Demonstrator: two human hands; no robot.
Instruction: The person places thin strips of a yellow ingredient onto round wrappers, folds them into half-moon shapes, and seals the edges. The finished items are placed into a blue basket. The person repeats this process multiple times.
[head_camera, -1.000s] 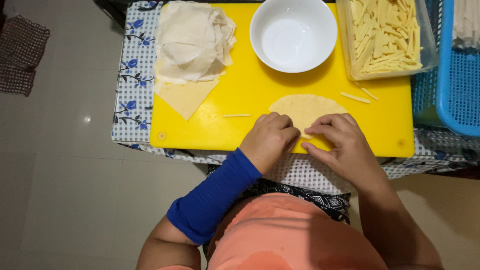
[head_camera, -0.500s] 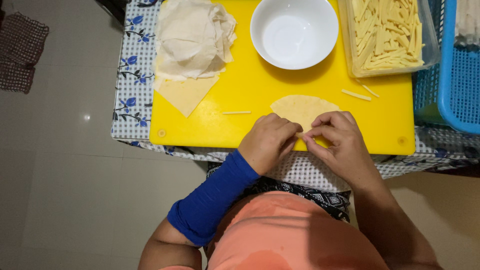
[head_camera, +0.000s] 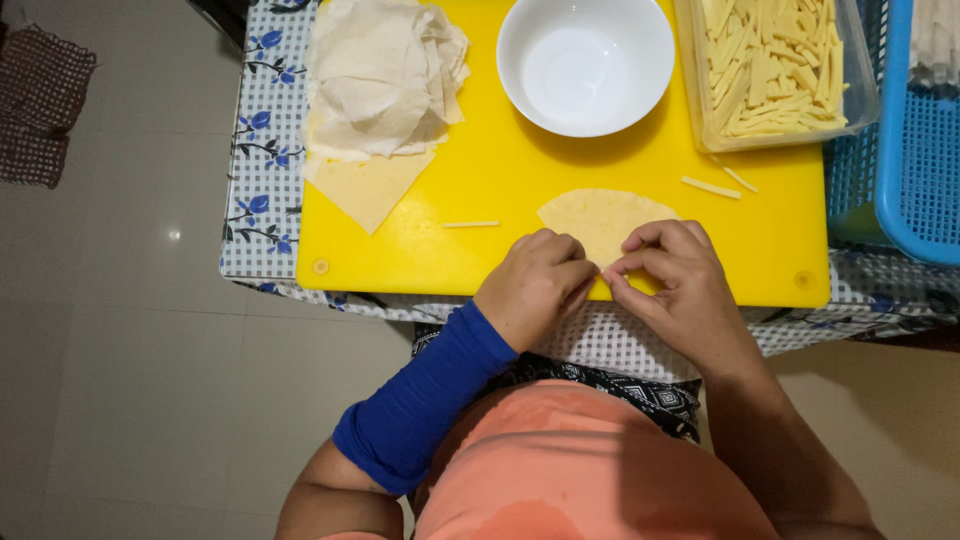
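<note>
Head view looked straight down over a person in an orange top, a blue sleeve (head_camera: 425, 400) on the left forearm. Nearest the body, both hands met at the near edge of the yellow cutting board (head_camera: 470, 170), which lay on a counter (head_camera: 250, 210) covered by a checked, flower-printed cloth. The left hand (head_camera: 535, 285) was curled, fingers tucked under, its tips pinching the near edge of a pale round wrapper (head_camera: 600, 212). The right hand (head_camera: 670, 280) did likewise, thumb and fingertips pressed onto the same edge, the two hands touching. The wrapper lay flat at the board's near middle, its far half uncovered. Left of the wrapper on the board rested one thin pale strip (head_camera: 470, 224); two more strips (head_camera: 712, 187) lay toward the board's right. Farther back, a white empty bowl (head_camera: 585, 65) stood at the board's far middle, a stack of wrappers (head_camera: 380, 80) at its far left, a clear tub of strips (head_camera: 775, 65) at its far right. Beyond the board's right edge stood a blue basket (head_camera: 920, 170).
</note>
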